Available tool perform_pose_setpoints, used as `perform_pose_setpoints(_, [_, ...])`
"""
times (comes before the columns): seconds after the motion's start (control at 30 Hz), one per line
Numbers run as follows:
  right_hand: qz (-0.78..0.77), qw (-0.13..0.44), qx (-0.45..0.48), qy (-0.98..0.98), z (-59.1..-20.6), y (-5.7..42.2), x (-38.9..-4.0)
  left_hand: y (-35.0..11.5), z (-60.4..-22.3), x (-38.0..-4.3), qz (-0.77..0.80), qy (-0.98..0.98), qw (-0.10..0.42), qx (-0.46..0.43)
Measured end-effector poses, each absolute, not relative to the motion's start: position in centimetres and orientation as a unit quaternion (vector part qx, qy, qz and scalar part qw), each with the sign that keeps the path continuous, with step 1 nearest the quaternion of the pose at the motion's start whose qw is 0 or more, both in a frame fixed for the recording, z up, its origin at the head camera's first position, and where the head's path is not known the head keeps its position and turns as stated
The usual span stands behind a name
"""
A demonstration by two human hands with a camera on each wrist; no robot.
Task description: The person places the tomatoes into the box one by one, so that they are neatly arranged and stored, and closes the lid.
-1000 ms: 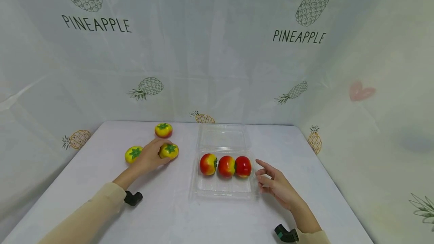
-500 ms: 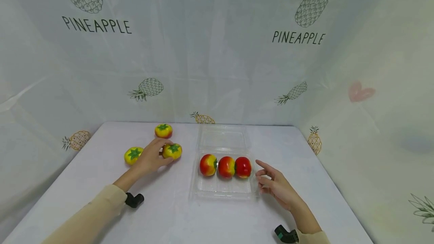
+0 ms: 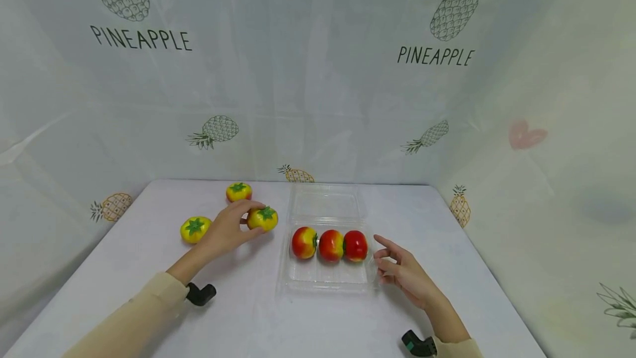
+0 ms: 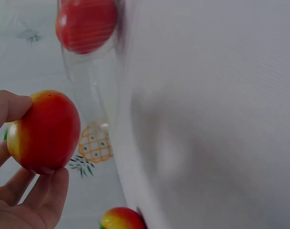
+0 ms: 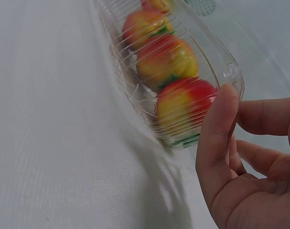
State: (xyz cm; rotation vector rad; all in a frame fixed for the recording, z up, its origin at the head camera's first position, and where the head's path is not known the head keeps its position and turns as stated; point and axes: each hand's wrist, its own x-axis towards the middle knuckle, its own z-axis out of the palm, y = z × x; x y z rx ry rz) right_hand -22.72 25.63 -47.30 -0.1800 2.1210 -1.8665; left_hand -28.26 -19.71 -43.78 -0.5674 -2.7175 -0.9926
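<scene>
My left hand (image 3: pixel 230 229) pinches a red-and-yellow fruit (image 3: pixel 263 218) with a green star-shaped calyx, between thumb and fingers. In the left wrist view this fruit (image 4: pixel 47 131) shows its red side, held up off the white table. It hangs left of an open clear plastic box (image 3: pixel 328 283). Three similar fruits lie in a row in the box: a left one (image 3: pixel 304 242), a middle one (image 3: pixel 331 245) and a right one (image 3: pixel 355 246). At the box's right edge, my right hand (image 3: pixel 404 275) holds the rim between thumb and index finger, plainest in the right wrist view.
Two more such fruits sit on the white table (image 3: pixel 308 325): one at the back (image 3: pixel 239 191), one left (image 3: pixel 195 229) beside my left wrist. The box's clear lid (image 3: pixel 326 201) lies folded back behind it. A pineapple-print cloth (image 3: pixel 318 70) hangs behind the table.
My left hand has lifted the fruit and carried it right, toward the box. My right hand has stayed at the box's edge.
</scene>
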Motion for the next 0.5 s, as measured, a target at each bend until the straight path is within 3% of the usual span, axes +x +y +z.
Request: perform_pose_setpoints(0.5, [-0.651,0.156,-0.057,0.741,-47.1,25.6,-22.6,-15.8,-40.8,-27.4,-0.357,-0.895,0.103,-0.245])
